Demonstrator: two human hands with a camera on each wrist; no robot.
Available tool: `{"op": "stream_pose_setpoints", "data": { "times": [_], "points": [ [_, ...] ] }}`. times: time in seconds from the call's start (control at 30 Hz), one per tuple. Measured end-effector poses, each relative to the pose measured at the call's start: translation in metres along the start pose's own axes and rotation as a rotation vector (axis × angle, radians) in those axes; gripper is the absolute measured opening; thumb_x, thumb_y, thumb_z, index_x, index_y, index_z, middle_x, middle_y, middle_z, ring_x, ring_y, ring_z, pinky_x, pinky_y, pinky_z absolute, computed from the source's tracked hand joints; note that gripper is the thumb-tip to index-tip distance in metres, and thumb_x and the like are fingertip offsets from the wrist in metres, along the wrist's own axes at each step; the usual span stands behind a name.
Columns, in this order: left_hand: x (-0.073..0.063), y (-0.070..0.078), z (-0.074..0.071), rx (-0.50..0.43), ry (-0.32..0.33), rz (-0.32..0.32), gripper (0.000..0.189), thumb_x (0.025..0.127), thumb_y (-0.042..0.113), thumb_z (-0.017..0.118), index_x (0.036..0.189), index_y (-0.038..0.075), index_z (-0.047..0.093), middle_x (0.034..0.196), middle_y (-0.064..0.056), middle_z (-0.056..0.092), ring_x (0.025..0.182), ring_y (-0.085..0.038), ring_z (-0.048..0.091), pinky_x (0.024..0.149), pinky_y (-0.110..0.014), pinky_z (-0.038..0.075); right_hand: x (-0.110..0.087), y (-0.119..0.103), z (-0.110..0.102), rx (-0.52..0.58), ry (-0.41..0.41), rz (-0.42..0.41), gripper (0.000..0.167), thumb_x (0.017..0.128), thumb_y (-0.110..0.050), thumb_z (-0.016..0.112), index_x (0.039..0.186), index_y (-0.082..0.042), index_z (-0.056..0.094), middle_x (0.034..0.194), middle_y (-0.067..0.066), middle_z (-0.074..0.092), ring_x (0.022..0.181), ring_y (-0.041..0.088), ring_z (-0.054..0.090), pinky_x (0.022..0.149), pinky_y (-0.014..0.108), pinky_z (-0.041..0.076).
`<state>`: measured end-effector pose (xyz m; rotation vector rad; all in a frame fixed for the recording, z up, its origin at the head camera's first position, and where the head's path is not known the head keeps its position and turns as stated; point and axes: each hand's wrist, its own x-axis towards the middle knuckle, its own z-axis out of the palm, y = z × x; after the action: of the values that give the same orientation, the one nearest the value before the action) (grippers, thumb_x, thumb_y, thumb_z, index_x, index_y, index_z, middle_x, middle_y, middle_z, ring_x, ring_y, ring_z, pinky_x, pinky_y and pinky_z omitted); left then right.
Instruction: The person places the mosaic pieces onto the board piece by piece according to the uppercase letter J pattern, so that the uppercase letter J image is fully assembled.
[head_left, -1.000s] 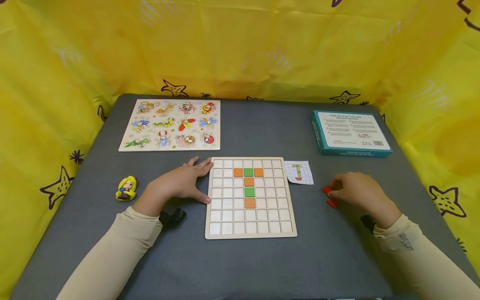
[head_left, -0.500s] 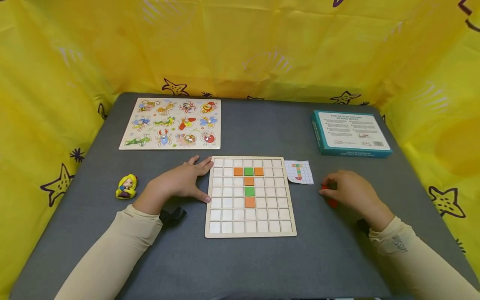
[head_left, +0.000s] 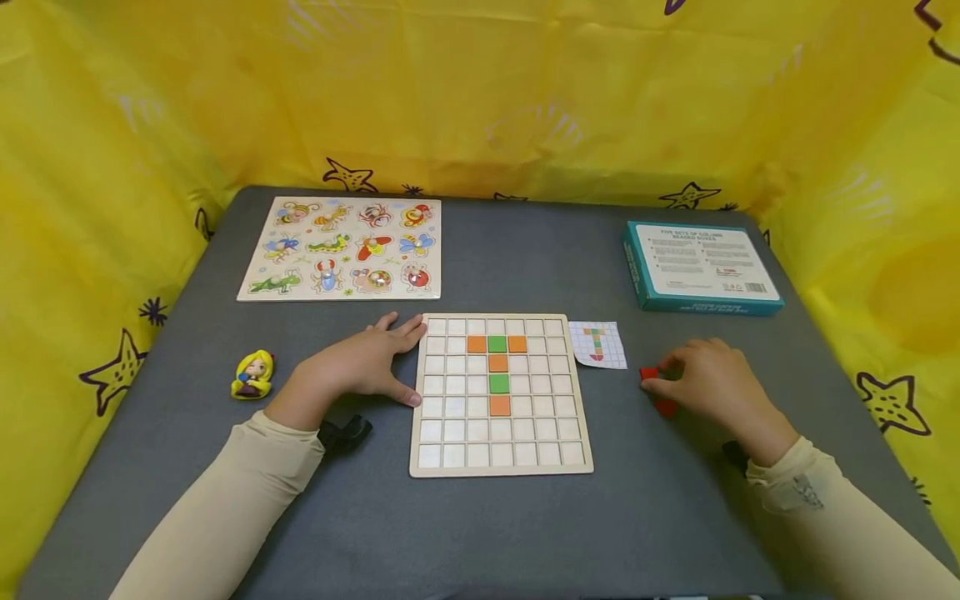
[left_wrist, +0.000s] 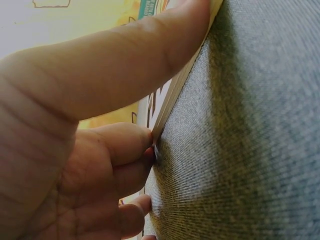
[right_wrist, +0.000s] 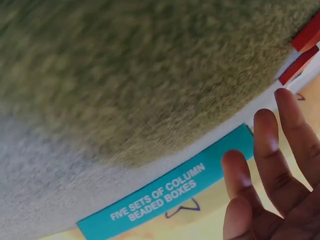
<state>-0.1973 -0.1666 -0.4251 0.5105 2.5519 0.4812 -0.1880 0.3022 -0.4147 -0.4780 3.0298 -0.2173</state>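
Left hand (head_left: 366, 364) spread, touching the left edge of the grid board (head_left: 536, 430). Right hand (head_left: 712, 382) at red tiles (head_left: 648, 374), right of the board; view's partly blocked, can't tell if it's pinching one.

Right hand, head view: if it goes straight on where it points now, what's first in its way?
The farther red tile, close by the right hand; whether they touch is unclear. Beyond it, the patterned card looks next in line.
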Motion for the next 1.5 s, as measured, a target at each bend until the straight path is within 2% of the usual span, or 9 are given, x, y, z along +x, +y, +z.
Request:
{"op": "stream_pose_setpoints", "data": {
  "times": [0.43,0.6,0.7,0.83,0.97,1.07,1.23,1.37,1.5],
  "points": [
    [0.002,-0.002,0.000,-0.003,0.001,-0.009,0.119,0.069,0.060,0.081,0.159,0.020,0.013,0.163,0.000,0.005,0.138,-0.059,0.006,0.105,-0.070,0.017,0.009,-0.006,0.007,-0.012,-0.011,0.037,0.030,0.077,-0.044,0.076,0.073,-0.015,0.071,0.073,-0.002,0.062,0.075,0.029,0.051,0.066,0.048,0.031],
    [0.002,-0.001,0.001,-0.008,-0.002,-0.011,0.119,0.070,0.058,0.081,0.159,0.019,0.013,0.163,-0.001,0.005,0.138,-0.058,0.006,0.105,-0.070,0.016,0.012,-0.015,0.005,-0.018,-0.023,0.022,0.030,0.076,-0.043,0.074,0.070,-0.014,0.067,0.068,-0.004,0.057,0.070,0.026,0.051,0.065,0.048,0.032],
    [0.001,0.000,0.001,-0.008,-0.003,-0.012,0.119,0.070,0.058,0.081,0.159,0.019,0.013,0.163,-0.001,0.005,0.138,-0.059,0.006,0.105,-0.071,0.017,0.010,-0.035,0.004,-0.017,0.039,-0.043,0.032,0.075,-0.044,0.076,0.069,-0.014,0.065,0.066,-0.005,0.055,0.069,0.023,0.050,0.063,0.046,0.032],
    [0.001,-0.001,0.001,-0.006,-0.001,-0.015,0.118,0.070,0.057,0.082,0.159,0.020,0.014,0.163,-0.001,0.006,0.138,-0.059,0.006,0.105,-0.071,0.017,0.008,-0.083,0.008,0.005,0.104,-0.186,0.031,0.072,-0.044,0.078,0.067,-0.018,0.062,0.064,-0.009,0.051,0.068,0.019,0.048,0.064,0.042,0.032],
    [0.002,-0.001,0.000,0.000,0.004,-0.009,0.118,0.070,0.058,0.081,0.159,0.019,0.014,0.163,-0.001,0.006,0.138,-0.058,0.006,0.105,-0.070,0.017,0.007,-0.131,0.018,0.023,0.059,-0.317,0.029,0.071,-0.045,0.077,0.068,-0.020,0.062,0.064,-0.012,0.047,0.069,0.016,0.046,0.067,0.042,0.035],
    [0.003,-0.001,0.000,0.002,0.007,0.000,0.118,0.070,0.058,0.081,0.158,0.019,0.014,0.163,-0.001,0.006,0.138,-0.059,0.006,0.104,-0.071,0.017,0.009,-0.156,0.027,0.009,0.016,-0.388,0.029,0.072,-0.045,0.075,0.068,-0.020,0.061,0.064,-0.013,0.045,0.068,0.014,0.042,0.066,0.038,0.035],
    [0.004,-0.001,-0.002,0.011,0.001,0.014,0.117,0.071,0.057,0.081,0.159,0.018,0.014,0.164,-0.002,0.006,0.138,-0.059,0.007,0.104,-0.071,0.018,0.011,-0.175,0.037,-0.004,0.019,-0.431,0.031,0.073,-0.045,0.074,0.066,-0.021,0.057,0.062,-0.012,0.042,0.064,0.013,0.039,0.062,0.034,0.031],
    [0.003,-0.002,-0.002,0.010,0.000,0.015,0.117,0.071,0.057,0.081,0.159,0.018,0.014,0.164,-0.002,0.005,0.138,-0.058,0.007,0.104,-0.071,0.019,0.014,-0.178,0.039,-0.010,0.046,-0.442,0.029,0.074,-0.042,0.075,0.065,-0.021,0.056,0.062,-0.012,0.044,0.064,0.014,0.040,0.061,0.034,0.031],
    [0.002,-0.001,-0.001,0.001,0.000,0.009,0.117,0.071,0.057,0.081,0.159,0.018,0.013,0.163,-0.002,0.005,0.138,-0.058,0.006,0.105,-0.070,0.018,0.015,-0.178,0.039,-0.002,0.030,-0.450,0.028,0.075,-0.043,0.077,0.067,-0.021,0.061,0.064,-0.012,0.048,0.066,0.014,0.044,0.062,0.034,0.031]
  ]
}}
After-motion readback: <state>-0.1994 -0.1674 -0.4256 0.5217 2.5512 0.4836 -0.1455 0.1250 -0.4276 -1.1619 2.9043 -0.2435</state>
